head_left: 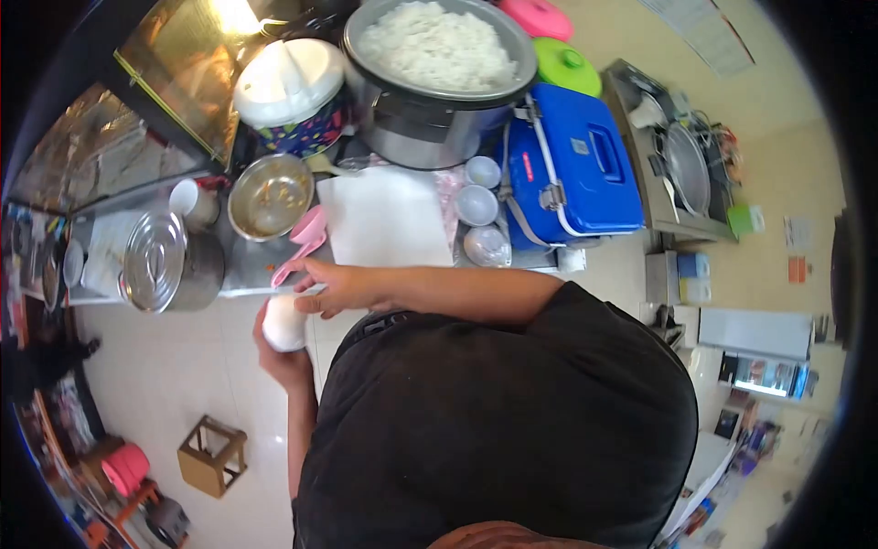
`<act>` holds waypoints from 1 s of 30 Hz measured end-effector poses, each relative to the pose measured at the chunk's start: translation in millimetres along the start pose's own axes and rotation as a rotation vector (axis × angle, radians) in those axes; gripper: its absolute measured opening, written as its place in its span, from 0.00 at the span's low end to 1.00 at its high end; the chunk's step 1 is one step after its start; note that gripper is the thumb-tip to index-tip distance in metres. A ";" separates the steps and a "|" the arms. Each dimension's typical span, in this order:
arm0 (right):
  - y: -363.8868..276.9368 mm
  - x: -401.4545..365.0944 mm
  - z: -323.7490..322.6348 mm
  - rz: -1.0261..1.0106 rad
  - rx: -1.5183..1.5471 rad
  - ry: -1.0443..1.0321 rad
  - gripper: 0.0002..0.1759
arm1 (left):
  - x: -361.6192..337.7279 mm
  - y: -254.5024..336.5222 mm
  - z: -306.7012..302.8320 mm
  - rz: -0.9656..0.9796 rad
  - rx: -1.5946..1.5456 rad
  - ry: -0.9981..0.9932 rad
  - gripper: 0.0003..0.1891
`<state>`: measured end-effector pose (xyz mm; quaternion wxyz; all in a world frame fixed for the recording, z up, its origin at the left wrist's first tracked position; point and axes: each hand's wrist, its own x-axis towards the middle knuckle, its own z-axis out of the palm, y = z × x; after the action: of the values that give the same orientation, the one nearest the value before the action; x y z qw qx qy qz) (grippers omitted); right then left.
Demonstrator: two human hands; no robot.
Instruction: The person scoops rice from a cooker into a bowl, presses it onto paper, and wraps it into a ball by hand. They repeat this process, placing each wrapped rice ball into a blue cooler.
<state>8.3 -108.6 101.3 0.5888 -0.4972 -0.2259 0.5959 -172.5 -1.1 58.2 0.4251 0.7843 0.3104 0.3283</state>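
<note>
My left hand (282, 359) is wrapped round a rounded white thing (285, 323), like a small bowl or packed rice, in front of the counter edge. Just above it, my right hand (331, 289) has its fingers apart, the fingertips close to the white thing and to a pink spoon (311, 240); exact contact is unclear. The spoon lies by a steel bowl (267, 203) with food bits inside. White paper (389, 216) covers the counter right of the spoon. Behind the paper stands a large cooker full of white rice (439, 46).
A lidded steel pot (165, 265) and white cup (192, 201) stand left. Small plastic bowls (477, 205) and a blue cooler (581, 165) are right. A patterned container (291, 96) sits behind. On the floor is a stool (212, 456).
</note>
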 end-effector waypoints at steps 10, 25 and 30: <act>-109.6 -183.8 -180.6 -0.519 -0.262 0.986 0.38 | 81.8 65.6 115.4 0.548 0.047 -0.555 0.40; -115.2 -273.2 -256.5 -0.646 -1.009 1.509 0.27 | 81.2 -148.5 86.0 0.172 0.790 -0.402 0.23; -50.4 -217.8 -150.3 -0.632 -0.972 0.958 0.21 | 65.3 -131.8 75.8 0.368 0.648 -0.389 0.13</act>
<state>120.5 -347.6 154.9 0.4797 -0.8176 -0.3145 -0.0498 -102.2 72.6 -72.2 0.1415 0.9672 0.1662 0.1297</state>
